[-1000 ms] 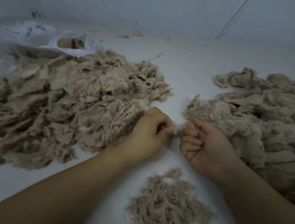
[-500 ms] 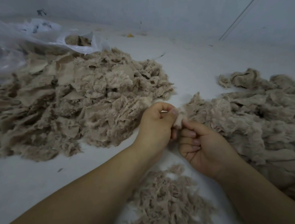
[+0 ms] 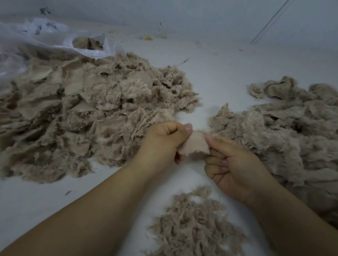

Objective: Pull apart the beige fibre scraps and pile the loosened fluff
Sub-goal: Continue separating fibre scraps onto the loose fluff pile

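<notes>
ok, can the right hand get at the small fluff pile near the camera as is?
Probably yes: the small fluff pile lies just below the right hand, bare surface between, but it still pinches the scrap.

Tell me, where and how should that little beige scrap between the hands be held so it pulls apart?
Probably by its two opposite edges, one from each side, as now: the left hand pinches the scrap at its left edge, the right hand at its right. It is a thin, flat piece with a frayed lower edge, so fingertip pinches near the edges leave the middle free to tear.
</notes>
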